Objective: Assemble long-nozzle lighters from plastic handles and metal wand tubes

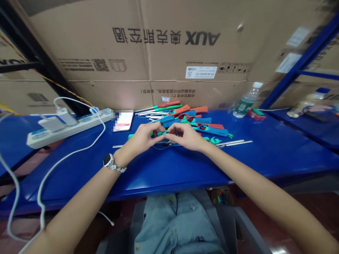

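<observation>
My left hand [147, 137] and my right hand [185, 137] meet fingertip to fingertip over the blue table. Both pinch a small green plastic part [160, 133], largely covered by the fingers. Right behind them lies a heap of long-nosed lighters with blue, orange, red and green handles, among them a blue lighter [214, 131] and an orange lighter [179, 110]. Loose green plastic pieces [215, 140] sit just right of my right hand, beside thin metal tubes [235, 143]. A thin dark wire shows under my fingers.
A white power strip [71, 127] with plugged chargers and a white cable [76, 151] occupies the left. Near it lies a phone [123, 120]. A water bottle [247, 100] and a small red box [256, 114] stand at the back right. Cardboard [159, 63] walls the rear.
</observation>
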A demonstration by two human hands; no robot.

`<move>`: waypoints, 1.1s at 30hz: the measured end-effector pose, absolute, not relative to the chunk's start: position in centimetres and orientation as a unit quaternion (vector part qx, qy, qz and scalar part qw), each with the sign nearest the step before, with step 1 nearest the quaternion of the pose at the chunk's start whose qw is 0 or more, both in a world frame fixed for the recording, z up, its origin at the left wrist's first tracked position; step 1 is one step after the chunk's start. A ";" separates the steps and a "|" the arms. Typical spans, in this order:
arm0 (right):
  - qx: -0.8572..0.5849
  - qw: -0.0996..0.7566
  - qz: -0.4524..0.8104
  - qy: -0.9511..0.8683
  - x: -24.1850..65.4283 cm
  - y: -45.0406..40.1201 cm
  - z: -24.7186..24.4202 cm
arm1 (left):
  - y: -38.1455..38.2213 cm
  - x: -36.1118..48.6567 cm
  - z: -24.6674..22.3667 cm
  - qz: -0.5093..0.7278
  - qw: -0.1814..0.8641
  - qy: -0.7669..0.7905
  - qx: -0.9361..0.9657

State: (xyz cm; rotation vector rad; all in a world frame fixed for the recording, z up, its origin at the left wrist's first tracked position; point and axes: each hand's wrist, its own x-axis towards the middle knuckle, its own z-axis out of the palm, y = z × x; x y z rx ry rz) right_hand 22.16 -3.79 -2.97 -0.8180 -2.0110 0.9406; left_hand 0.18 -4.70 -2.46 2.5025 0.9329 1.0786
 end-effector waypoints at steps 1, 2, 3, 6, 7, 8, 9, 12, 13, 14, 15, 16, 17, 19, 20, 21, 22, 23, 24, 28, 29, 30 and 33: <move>-0.314 0.372 0.376 -0.788 21.5 -3.6 -3.0 | -4.8 -0.4 -2.7 0.381 0.138 0.330 0.853; -0.312 0.366 0.381 -0.790 21.0 -3.4 -3.0 | -4.9 -0.9 -2.8 0.388 0.148 0.338 0.845; -0.313 0.362 0.384 -0.790 20.5 -3.2 -3.0 | -4.9 -1.3 -3.0 0.394 0.158 0.347 0.837; -0.316 0.359 0.387 -0.788 19.7 -3.0 -3.2 | -5.0 -1.5 -3.4 0.412 0.187 0.362 0.815; -0.318 0.361 0.384 -0.788 19.6 -3.1 -3.3 | -5.1 -1.4 -3.4 0.419 0.197 0.363 0.808; -0.325 0.364 0.377 -0.787 19.5 -3.2 -3.5 | -5.2 -1.2 -3.5 0.425 0.208 0.363 0.803; -0.334 0.368 0.367 -0.786 19.5 -3.3 -3.7 | -5.3 -0.9 -3.5 0.428 0.217 0.361 0.799; -0.358 0.388 0.347 -0.775 19.6 -4.0 -4.3 | -5.7 -0.3 -3.6 0.429 0.233 0.356 0.797; -0.359 0.392 0.346 -0.773 19.7 -4.2 -4.5 | -5.8 -0.2 -3.6 0.427 0.239 0.353 0.798; -0.359 0.394 0.347 -0.772 19.8 -4.4 -4.7 | -5.8 -0.2 -3.5 0.423 0.246 0.350 0.799; -0.358 0.394 0.350 -0.771 19.8 -4.6 -4.8 | -5.9 -0.1 -3.5 0.417 0.256 0.347 0.800; -0.357 0.397 0.352 -0.769 19.9 -4.7 -4.8 | -6.0 -0.2 -3.5 0.412 0.264 0.344 0.801; -0.359 0.400 0.354 -0.766 20.0 -4.8 -4.8 | -6.1 -0.2 -3.4 0.409 0.267 0.342 0.803; -0.363 0.412 0.354 -0.757 20.2 -4.8 -4.6 | -6.4 -0.2 -3.3 0.411 0.257 0.341 0.806; -0.365 0.420 0.351 -0.753 20.3 -4.7 -4.6 | -6.5 -0.1 -3.2 0.413 0.251 0.338 0.807; -0.367 0.426 0.344 -0.752 20.3 -4.6 -4.5 | -6.6 0.0 -3.1 0.417 0.249 0.337 0.807; -0.368 0.431 0.335 -0.753 20.4 -4.4 -4.5 | -6.7 0.1 -3.1 0.422 0.251 0.336 0.804; -0.370 0.434 0.325 -0.754 20.4 -4.4 -4.5 | -6.8 0.2 -3.1 0.429 0.257 0.337 0.798; -0.373 0.438 0.313 -0.756 20.5 -4.3 -4.5 | -6.8 0.3 -3.1 0.438 0.267 0.338 0.789; -0.390 0.438 0.278 -0.761 20.4 -4.3 -4.6 | -6.4 0.2 -3.3 0.459 0.298 0.343 0.763; -0.390 0.436 0.276 -0.763 20.4 -4.4 -4.6 | -6.4 0.1 -3.3 0.457 0.299 0.346 0.763; -0.389 0.434 0.277 -0.764 20.4 -4.4 -4.6 | -6.3 0.0 -3.3 0.453 0.296 0.351 0.764; -0.375 0.425 0.290 -0.771 20.5 -4.6 -4.4 | -6.2 -0.3 -3.1 0.447 0.287 0.370 0.762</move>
